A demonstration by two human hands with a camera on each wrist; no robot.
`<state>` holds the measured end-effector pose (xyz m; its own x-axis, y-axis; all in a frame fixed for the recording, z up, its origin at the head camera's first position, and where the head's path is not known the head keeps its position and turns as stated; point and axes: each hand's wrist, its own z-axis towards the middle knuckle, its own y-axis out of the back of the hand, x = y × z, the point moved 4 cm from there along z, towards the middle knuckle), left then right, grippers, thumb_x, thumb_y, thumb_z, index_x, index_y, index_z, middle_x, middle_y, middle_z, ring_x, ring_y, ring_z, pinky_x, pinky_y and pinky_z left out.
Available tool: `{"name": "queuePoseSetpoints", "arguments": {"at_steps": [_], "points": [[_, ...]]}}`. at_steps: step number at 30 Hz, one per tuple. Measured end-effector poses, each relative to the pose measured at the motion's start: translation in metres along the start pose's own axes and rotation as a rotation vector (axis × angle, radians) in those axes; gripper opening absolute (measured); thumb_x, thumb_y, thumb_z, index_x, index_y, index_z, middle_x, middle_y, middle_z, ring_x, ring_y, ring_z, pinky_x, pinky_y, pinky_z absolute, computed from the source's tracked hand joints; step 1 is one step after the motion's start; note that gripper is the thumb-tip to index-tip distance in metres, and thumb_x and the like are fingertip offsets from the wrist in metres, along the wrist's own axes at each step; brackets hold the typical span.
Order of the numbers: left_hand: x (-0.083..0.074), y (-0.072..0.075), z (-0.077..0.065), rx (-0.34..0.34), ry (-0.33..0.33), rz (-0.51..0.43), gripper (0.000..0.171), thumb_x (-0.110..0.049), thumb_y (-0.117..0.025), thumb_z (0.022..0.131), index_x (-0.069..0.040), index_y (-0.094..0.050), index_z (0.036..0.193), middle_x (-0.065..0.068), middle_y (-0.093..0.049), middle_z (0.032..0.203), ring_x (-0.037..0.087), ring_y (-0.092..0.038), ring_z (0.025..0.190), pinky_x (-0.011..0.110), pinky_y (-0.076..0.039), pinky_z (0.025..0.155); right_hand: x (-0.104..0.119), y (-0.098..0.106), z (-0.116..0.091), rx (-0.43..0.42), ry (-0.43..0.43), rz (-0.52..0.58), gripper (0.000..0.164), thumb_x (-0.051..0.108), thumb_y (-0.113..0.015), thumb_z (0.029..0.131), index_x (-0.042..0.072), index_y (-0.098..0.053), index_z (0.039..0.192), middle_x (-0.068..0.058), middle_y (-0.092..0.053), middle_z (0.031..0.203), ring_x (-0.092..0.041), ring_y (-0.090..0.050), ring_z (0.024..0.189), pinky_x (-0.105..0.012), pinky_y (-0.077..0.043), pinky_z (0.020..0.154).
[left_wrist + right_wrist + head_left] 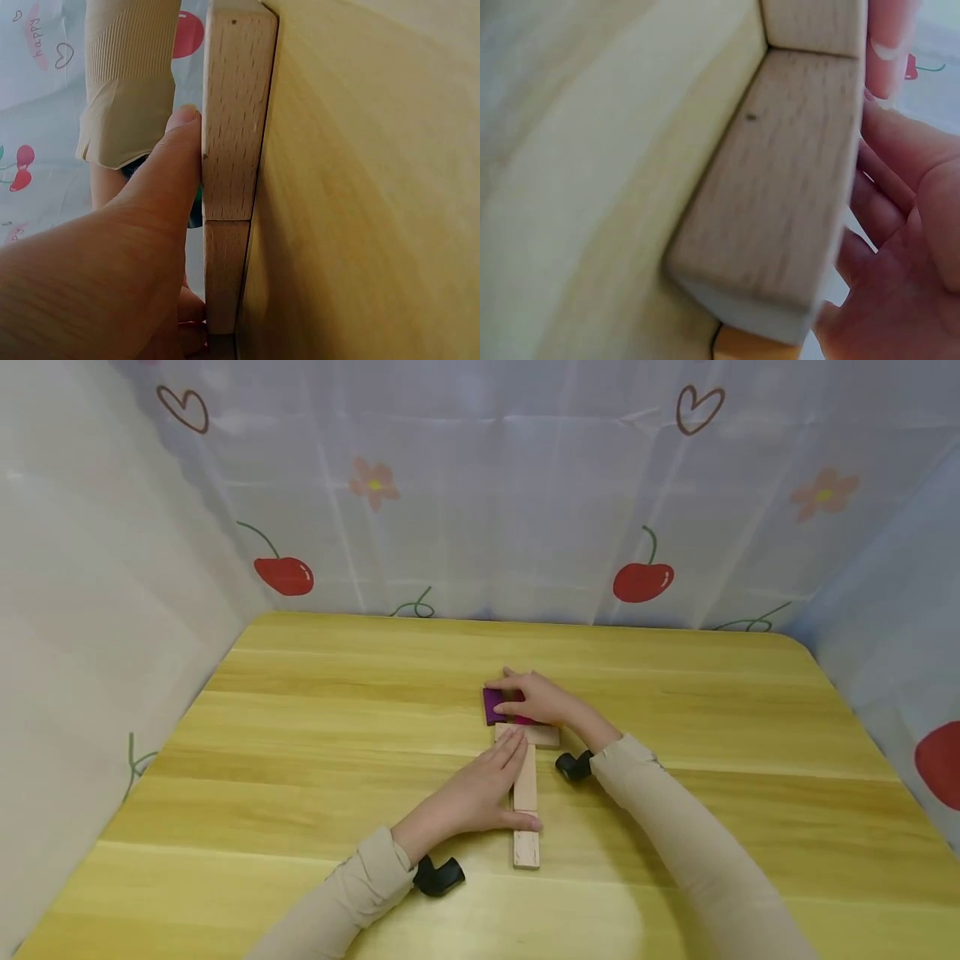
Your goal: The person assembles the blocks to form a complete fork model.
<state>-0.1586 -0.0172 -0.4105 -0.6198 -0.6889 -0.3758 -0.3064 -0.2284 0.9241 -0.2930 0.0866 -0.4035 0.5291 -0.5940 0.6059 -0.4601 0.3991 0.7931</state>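
Note:
My left hand (480, 789) rests over a line of plain wooden blocks (526, 781), its fingers straight and its thumb lying across the lower part of the line. In the left wrist view the thumb runs along the top side of two wooden blocks (232, 120) set end to end. Above this line lies a crosswise wooden block (546, 737), touched by the left fingertips. Over a purple block (492, 706) reaches my right hand (543, 700), thumb and forefinger spread on it. A magenta block (523, 721) is mostly covered by that hand.
An orange piece (756, 346) abuts the end of the wooden block in the right wrist view. Black wrist mounts (439, 877) hang below both sleeves. Beyond the wooden table's far edge (525, 622) hangs a patterned curtain (480, 510).

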Motion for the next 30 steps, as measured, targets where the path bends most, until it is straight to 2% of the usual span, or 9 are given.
{"name": "queuePoseSetpoints", "arguments": {"at_steps": [6, 14, 18, 22, 28, 30], "points": [[-0.001, -0.005, -0.001, -0.012, -0.011, 0.019, 0.108, -0.068, -0.053, 0.08, 0.005, -0.01, 0.147, 0.018, 0.0, 0.153, 0.025, 0.005, 0.139, 0.035, -0.01, 0.11, 0.001, -0.005, -0.004, 0.004, 0.018, 0.008, 0.045, 0.02, -0.058, 0.095, 0.006, -0.049, 0.137, -0.023, -0.03, 0.144, -0.031, -0.02, 0.136, -0.052, -0.004, 0.109], [0.0, -0.001, 0.0, -0.03, -0.02, 0.015, 0.108, -0.067, -0.054, 0.08, 0.006, -0.011, 0.146, 0.019, -0.001, 0.153, 0.024, 0.006, 0.139, 0.035, -0.009, 0.11, 0.003, -0.001, -0.003, -0.01, 0.033, 0.022, 0.042, 0.018, -0.054, 0.097, 0.004, -0.049, 0.137, -0.023, -0.031, 0.144, -0.03, -0.02, 0.136, -0.052, -0.003, 0.109], [0.0, -0.001, -0.001, -0.017, -0.002, 0.002, 0.109, -0.068, -0.054, 0.079, 0.006, -0.011, 0.147, 0.018, -0.001, 0.153, 0.023, 0.006, 0.139, 0.034, -0.009, 0.11, 0.002, 0.003, -0.009, -0.058, 0.032, 0.069, 0.046, 0.022, -0.051, 0.099, 0.002, -0.044, 0.139, -0.02, -0.033, 0.144, -0.03, -0.016, 0.137, -0.053, -0.001, 0.108], [-0.001, -0.002, 0.0, -0.013, 0.009, -0.008, 0.11, -0.068, -0.055, 0.078, 0.005, -0.01, 0.147, 0.017, 0.0, 0.153, 0.024, 0.005, 0.139, 0.033, -0.008, 0.11, -0.001, 0.017, -0.03, -0.168, 0.002, 0.136, 0.05, 0.026, -0.049, 0.099, 0.001, -0.04, 0.141, -0.019, -0.031, 0.146, -0.03, -0.014, 0.138, -0.055, -0.004, 0.108], [-0.001, 0.0, 0.002, -0.014, 0.018, -0.004, 0.111, -0.068, -0.056, 0.077, 0.004, -0.009, 0.147, 0.015, 0.002, 0.154, 0.024, 0.005, 0.139, 0.032, -0.006, 0.109, -0.008, 0.034, -0.085, -0.317, -0.031, 0.166, 0.051, 0.024, -0.052, 0.098, 0.0, -0.039, 0.141, -0.017, -0.039, 0.142, -0.03, -0.012, 0.139, -0.056, 0.0, 0.107], [-0.001, 0.001, 0.003, -0.02, 0.02, -0.004, 0.112, -0.069, -0.056, 0.077, 0.004, -0.009, 0.147, 0.015, 0.002, 0.154, 0.024, 0.005, 0.139, 0.033, -0.006, 0.109, -0.015, 0.034, -0.103, -0.351, -0.044, 0.18, 0.051, 0.024, -0.052, 0.098, 0.001, -0.039, 0.141, -0.018, -0.041, 0.14, -0.031, -0.013, 0.138, -0.056, -0.004, 0.107]]}}
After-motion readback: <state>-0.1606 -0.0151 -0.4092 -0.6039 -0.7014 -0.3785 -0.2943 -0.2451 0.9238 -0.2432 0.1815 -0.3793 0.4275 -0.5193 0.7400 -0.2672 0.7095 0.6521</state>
